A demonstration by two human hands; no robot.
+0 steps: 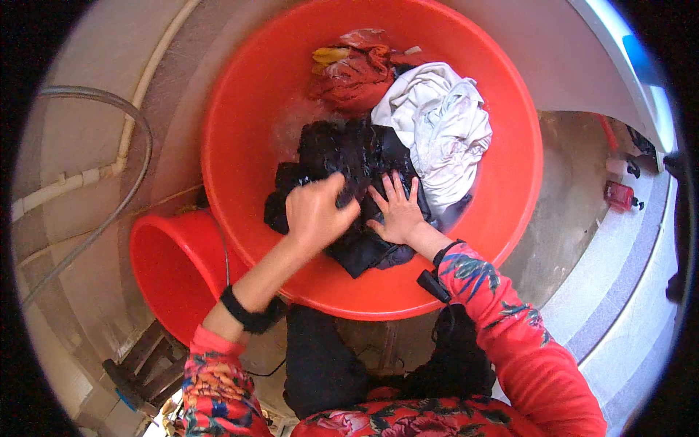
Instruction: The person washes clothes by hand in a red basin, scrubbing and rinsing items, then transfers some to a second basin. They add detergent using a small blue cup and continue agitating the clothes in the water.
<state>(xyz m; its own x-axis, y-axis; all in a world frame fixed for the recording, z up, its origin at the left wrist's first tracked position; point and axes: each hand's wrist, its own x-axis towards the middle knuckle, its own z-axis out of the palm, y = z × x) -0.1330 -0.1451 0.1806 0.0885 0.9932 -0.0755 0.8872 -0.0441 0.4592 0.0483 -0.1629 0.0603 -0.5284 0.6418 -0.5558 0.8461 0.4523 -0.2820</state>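
A wet black garment [355, 147] lies bunched in a large red plastic basin [235, 164]. My left hand [319, 210] is closed in a fist around a fold of this black cloth, slightly blurred. Pressed flat on the same garment, fingers spread, is my right hand [397, 210]. Just beyond it to the right rests a crumpled white cloth [437, 125]. A rust-red cloth [355, 76] with a yellow part sits at the far side of the basin, soapy in places.
A red plastic bucket [175, 267] lies tipped on its side left of the basin. A grey hose [144, 153] hangs by the wall pipe [128, 131]. At right, a pink pump bottle [620, 195] stands near a white appliance-like panel [617, 60]. A dark wooden stool [147, 360] is lower left.
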